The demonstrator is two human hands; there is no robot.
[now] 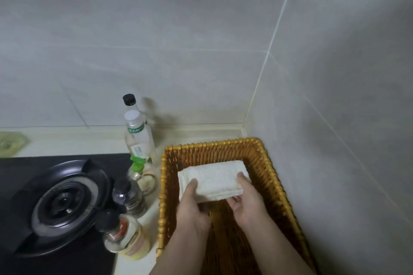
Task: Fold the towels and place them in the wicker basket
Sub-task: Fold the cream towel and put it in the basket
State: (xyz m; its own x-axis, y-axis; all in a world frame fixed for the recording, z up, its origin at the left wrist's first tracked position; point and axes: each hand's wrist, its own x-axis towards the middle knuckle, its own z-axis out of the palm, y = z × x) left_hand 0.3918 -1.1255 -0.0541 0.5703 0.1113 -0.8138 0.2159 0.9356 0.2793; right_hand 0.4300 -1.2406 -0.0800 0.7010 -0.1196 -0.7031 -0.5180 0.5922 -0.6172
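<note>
White folded towel (212, 179) held within the far half of the wicker basket (212, 143), left grip (192, 201) and right grip (248, 198) each pinching a near corner, thumbs on top; best lowered flat, squared to the basket's far side, both corners let go together.

The wicker basket's (163, 185) near end runs off the picture at 6 o'clock. The folded towel (214, 181) hides the far part of its floor, and whether the towel rests on that floor cannot be told. The left hand's (192, 205) fingers lie out of sight under the towel; only the thumb shows on top. The right hand (248, 201) covers the towel's 4 o'clock corner. Both forearms are cut off at the bottom edge.

The gas stove (22, 167) is cut off at 9 and 7 o'clock. A pale green thing (9, 143) at 9 o'clock is half out of frame and cannot be identified. The black-capped bottle (129, 99) is mostly hidden behind the white-capped bottle (136, 131), whose label is too small to read. The dark-capped bottle (128, 196) and the yellowish bottle (125, 236) are blurred.
</note>
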